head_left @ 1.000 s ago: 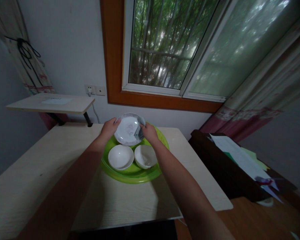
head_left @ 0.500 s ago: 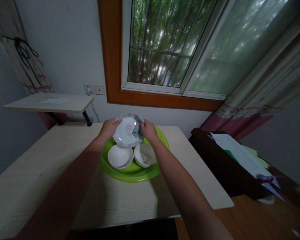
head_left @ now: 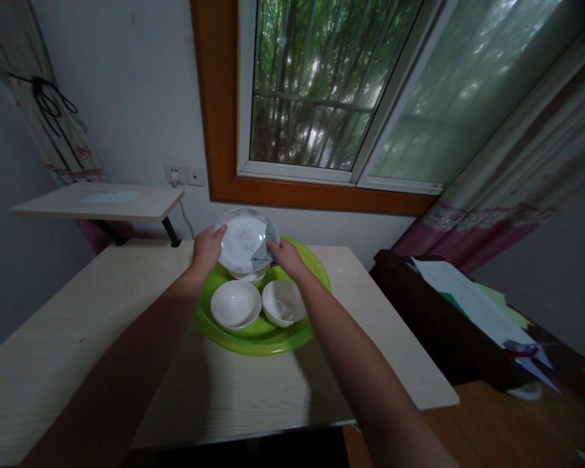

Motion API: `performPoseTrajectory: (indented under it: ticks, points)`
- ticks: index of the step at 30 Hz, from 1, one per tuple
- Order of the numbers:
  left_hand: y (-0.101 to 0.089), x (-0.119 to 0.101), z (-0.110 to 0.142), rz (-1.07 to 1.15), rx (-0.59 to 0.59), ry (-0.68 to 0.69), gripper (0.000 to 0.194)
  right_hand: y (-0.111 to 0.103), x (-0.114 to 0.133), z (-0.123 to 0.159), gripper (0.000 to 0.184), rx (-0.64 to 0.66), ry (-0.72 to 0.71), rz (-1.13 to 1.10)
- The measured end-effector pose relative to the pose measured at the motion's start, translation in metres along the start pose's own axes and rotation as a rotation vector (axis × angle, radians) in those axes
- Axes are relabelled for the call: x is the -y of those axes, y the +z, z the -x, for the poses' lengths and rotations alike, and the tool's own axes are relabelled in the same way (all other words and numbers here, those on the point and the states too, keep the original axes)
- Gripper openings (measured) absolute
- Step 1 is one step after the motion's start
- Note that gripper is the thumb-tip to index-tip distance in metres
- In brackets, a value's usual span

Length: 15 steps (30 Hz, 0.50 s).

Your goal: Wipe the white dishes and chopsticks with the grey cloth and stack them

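My left hand (head_left: 205,247) grips the left rim of a white plate (head_left: 241,237) with a faint floral pattern, held tilted toward me above the far side of a green round tray (head_left: 263,341). Against the plate's right side, my right hand (head_left: 283,255) presses a grey cloth (head_left: 262,255), fingers closed on it. Two white bowls (head_left: 235,305) (head_left: 283,303) sit side by side in the tray below the plate. Another white dish (head_left: 247,276) shows partly under the plate.
The tray stands on a light wooden table (head_left: 78,344). A small raised shelf (head_left: 100,201) is at the back left, near a wall socket (head_left: 185,175). A dark side table with papers (head_left: 468,302) stands to the right. A window and curtain are behind.
The plate has been lifted a little higher and tilted more toward me. The cloth in my right hand slid down to the plate's lower right rim.
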<state>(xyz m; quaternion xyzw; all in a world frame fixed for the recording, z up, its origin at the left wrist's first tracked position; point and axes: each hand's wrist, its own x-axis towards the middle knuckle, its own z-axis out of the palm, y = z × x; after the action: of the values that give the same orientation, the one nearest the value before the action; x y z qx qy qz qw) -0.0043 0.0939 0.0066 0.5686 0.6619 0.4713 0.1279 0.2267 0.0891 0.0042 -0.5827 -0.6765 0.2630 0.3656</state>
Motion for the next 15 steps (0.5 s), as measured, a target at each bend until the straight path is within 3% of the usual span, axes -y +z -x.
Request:
performPoseTrajectory:
  ticks: [3, 10, 15]
  points:
    - [0.001, 0.0, 0.0, 0.022, 0.049, 0.004, 0.052, -0.003, 0.004, 0.001, 0.031, 0.0, 0.034, 0.111]
    - [-0.003, -0.007, 0.006, 0.051, 0.143, 0.12, 0.042, -0.02, 0.005, 0.004, 0.036, -0.145, 0.019, 0.361]
    - [-0.001, -0.008, 0.007, 0.0, 0.226, 0.212, 0.04, -0.023, 0.003, 0.006, 0.036, -0.105, -0.04, 0.45]
